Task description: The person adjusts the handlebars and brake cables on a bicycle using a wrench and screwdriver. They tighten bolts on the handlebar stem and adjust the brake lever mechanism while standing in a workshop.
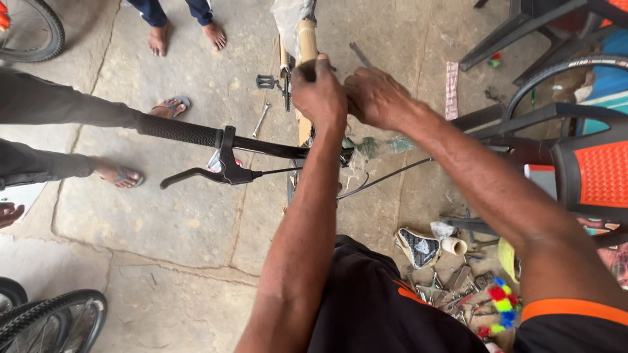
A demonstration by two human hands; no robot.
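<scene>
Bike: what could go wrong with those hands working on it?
The left hand and right hand grip near the stem; a slip might swing the handlebar toward the sandalled feet close by. The loose cable could snag an arm. Scattered tools might trip someone.

Both hands at bicycle stem, viewed from above.

Left hand (318, 97) closed around paper-wrapped frame tube (306, 40); right hand (375, 97) touching beside it, grip hidden. Handlebar (261, 144) running left, black rubber grip (178, 130) and brake lever (196, 175) below. Spanner (260, 120) on stone floor (163, 222) farther off. Scattered tools (458, 294) near right; orange-and-black chair (589, 170) at right edge.
</scene>
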